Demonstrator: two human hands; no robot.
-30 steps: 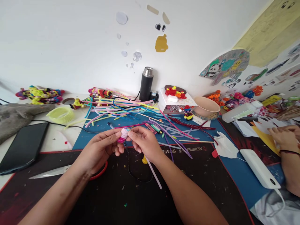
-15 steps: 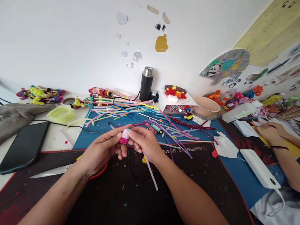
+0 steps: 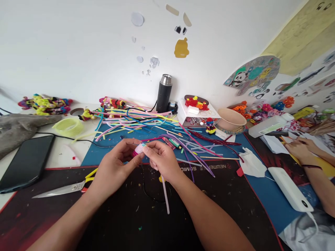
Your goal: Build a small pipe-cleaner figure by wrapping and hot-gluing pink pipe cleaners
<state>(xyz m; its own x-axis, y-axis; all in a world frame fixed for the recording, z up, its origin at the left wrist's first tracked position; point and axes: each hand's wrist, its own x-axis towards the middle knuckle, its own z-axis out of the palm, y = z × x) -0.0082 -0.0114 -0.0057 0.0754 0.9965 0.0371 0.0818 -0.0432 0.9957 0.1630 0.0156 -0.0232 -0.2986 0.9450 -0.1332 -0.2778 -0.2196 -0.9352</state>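
At the centre of the frame, the pink-and-white coil (image 3: 139,150) is held between the left hand (image 3: 115,165), its fingers curled around it, and the right hand (image 3: 162,158), pinching its upper end. A pale stem (image 3: 165,197) hangs below the right hand; winding it neatly would call for a firm left grip, light even tension and each turn laid snugly beside the last.
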